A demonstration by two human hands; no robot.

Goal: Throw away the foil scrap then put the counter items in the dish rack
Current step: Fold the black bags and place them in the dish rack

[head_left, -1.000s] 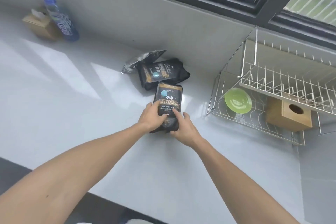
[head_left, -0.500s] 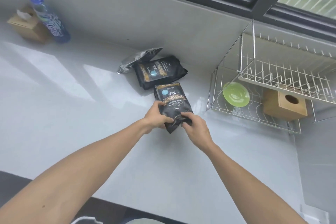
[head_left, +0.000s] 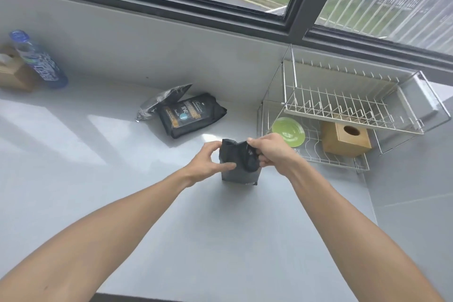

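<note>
A black pouch (head_left: 239, 174) stands upright on the grey counter (head_left: 122, 179), its plain back toward me. My left hand (head_left: 208, 163) grips its left side and my right hand (head_left: 272, 152) pinches its crumpled top right corner. A second black pouch (head_left: 192, 115) with a gold label lies flat farther back. A silver foil scrap (head_left: 163, 100) lies beside it on the left, partly tucked under its edge. The wire dish rack (head_left: 343, 115) stands at the right against the wall.
A green plate (head_left: 289, 131) and a wooden box with a round hole (head_left: 345, 138) sit on the rack's lower tier. A blue bottle (head_left: 39, 61) and a tissue box (head_left: 13, 73) stand at the far left. A window runs behind the counter.
The pouch that lay flat under both hands has been lifted, turned and stood upright nearer the rack. The view has shifted to the right.
</note>
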